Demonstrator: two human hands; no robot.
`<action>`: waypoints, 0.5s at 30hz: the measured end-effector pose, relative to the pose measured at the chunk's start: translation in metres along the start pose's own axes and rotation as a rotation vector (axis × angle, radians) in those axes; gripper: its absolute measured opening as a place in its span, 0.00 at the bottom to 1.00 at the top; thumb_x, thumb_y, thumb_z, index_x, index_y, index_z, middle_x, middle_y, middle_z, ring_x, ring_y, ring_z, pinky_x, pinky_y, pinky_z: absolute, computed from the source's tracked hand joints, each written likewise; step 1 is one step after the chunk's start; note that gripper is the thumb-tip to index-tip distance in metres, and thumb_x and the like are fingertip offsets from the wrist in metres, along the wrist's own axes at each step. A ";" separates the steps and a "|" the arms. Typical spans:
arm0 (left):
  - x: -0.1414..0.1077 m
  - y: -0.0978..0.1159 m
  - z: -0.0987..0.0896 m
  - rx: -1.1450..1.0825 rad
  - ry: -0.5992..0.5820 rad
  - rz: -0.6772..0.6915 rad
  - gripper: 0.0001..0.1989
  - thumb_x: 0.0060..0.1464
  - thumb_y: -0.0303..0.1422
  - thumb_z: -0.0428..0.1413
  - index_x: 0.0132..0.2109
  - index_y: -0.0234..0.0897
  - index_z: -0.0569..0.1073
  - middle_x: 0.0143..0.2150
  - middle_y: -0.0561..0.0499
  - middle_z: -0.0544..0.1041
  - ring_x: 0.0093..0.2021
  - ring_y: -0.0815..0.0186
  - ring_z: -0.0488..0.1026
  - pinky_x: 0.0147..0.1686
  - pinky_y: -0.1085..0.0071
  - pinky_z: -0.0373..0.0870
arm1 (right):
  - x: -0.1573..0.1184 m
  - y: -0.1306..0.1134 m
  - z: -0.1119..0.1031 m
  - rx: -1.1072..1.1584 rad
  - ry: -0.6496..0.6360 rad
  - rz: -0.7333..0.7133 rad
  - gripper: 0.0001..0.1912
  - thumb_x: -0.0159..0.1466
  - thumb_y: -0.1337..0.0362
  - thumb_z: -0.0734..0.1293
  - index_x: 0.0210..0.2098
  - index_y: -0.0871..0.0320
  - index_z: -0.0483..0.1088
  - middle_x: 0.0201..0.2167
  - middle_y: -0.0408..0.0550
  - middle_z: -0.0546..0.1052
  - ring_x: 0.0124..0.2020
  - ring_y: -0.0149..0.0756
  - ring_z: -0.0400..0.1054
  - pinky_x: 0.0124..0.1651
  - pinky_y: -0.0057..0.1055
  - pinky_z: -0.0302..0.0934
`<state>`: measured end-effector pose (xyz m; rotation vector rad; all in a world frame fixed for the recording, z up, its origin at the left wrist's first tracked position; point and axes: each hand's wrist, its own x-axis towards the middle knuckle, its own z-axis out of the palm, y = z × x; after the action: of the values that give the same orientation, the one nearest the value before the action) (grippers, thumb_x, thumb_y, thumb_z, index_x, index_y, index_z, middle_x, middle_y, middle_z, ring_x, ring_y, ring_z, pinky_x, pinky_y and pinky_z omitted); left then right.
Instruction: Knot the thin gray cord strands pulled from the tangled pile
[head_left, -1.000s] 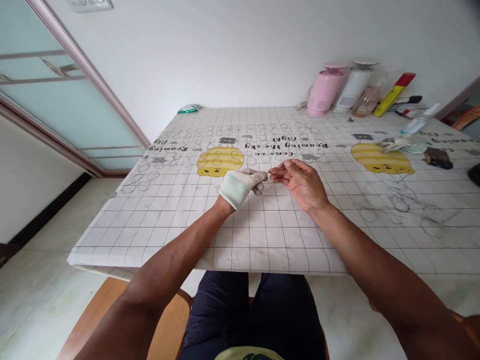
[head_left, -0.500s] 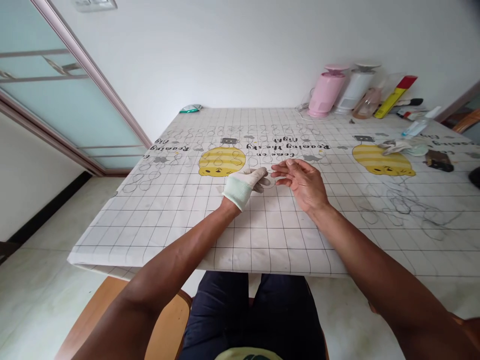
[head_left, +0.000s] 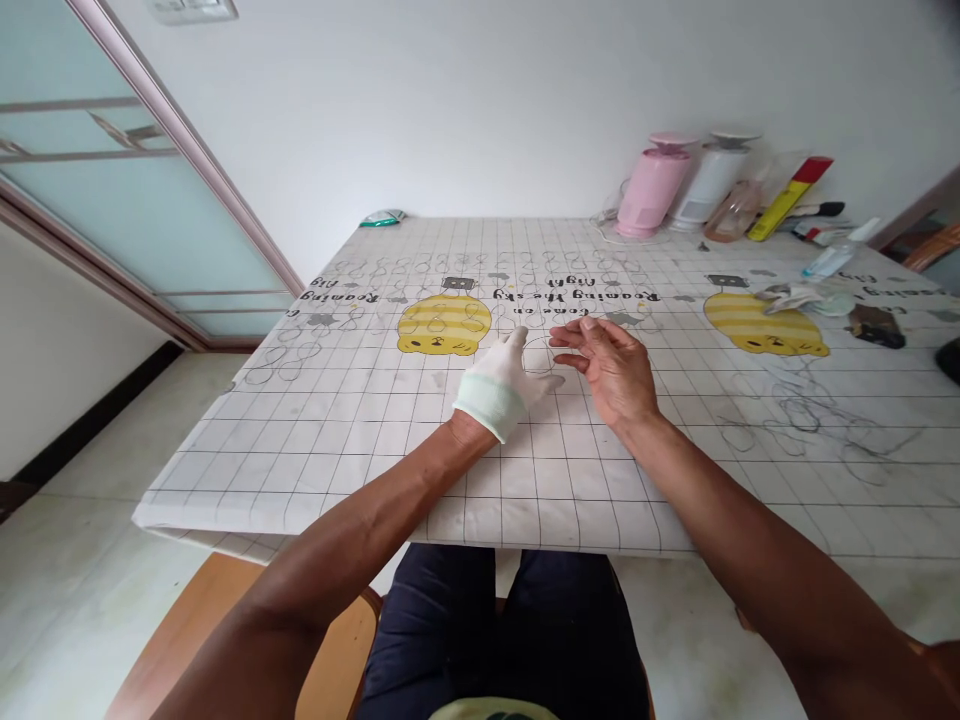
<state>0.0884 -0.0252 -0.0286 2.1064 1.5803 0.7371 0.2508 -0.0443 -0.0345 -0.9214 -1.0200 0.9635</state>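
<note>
My left hand (head_left: 510, 378) wears a white glove with a pale green cuff. Its fingers are spread, with the thumb apart, close to a thin wire loop (head_left: 538, 356). The loop shows between my two hands, over the checked tablecloth. My right hand (head_left: 611, 368) is bare, its thumb and fingertips drawn together at the loop's right side; the exact grip on the wire is too fine to see. Many thin wire loops (head_left: 289, 360), some shaped like figure eights, lie across the left and back of the table. Loose tangled wire (head_left: 825, 415) lies to the right.
A pink device (head_left: 652, 188) and a white one (head_left: 705, 185) stand by the wall, beside a bottle (head_left: 733, 212) and a yellow-red box (head_left: 791, 198). Another glove (head_left: 810, 296) and a dark block (head_left: 876, 326) lie at the right. A green packet (head_left: 382, 218) sits at the back left.
My left hand has turned and opened, its fingers spreading from a closed pose. It has moved slightly toward the right hand, which stays nearly in place.
</note>
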 end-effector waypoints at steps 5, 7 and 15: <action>0.003 -0.001 0.004 0.089 -0.013 -0.024 0.26 0.62 0.44 0.63 0.65 0.44 0.73 0.62 0.45 0.80 0.57 0.53 0.79 0.51 0.60 0.76 | -0.003 0.004 0.005 -0.003 -0.034 -0.006 0.20 0.67 0.42 0.75 0.41 0.52 0.81 0.44 0.51 0.86 0.46 0.44 0.82 0.48 0.41 0.78; 0.003 -0.003 0.005 0.088 -0.009 -0.019 0.23 0.64 0.40 0.62 0.63 0.43 0.74 0.60 0.46 0.81 0.56 0.54 0.80 0.51 0.61 0.76 | -0.004 0.005 0.005 -0.005 -0.036 0.000 0.21 0.66 0.41 0.75 0.41 0.53 0.81 0.44 0.52 0.86 0.46 0.44 0.82 0.48 0.41 0.78; 0.004 -0.011 0.007 -0.141 -0.004 0.016 0.19 0.63 0.32 0.62 0.60 0.42 0.77 0.54 0.45 0.83 0.49 0.56 0.81 0.51 0.62 0.74 | -0.002 0.003 0.001 0.010 -0.047 0.052 0.20 0.65 0.42 0.76 0.40 0.52 0.80 0.44 0.51 0.86 0.45 0.44 0.82 0.50 0.42 0.78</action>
<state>0.0852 -0.0178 -0.0402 2.0202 1.4661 0.8233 0.2484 -0.0449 -0.0375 -0.9250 -1.0343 1.0368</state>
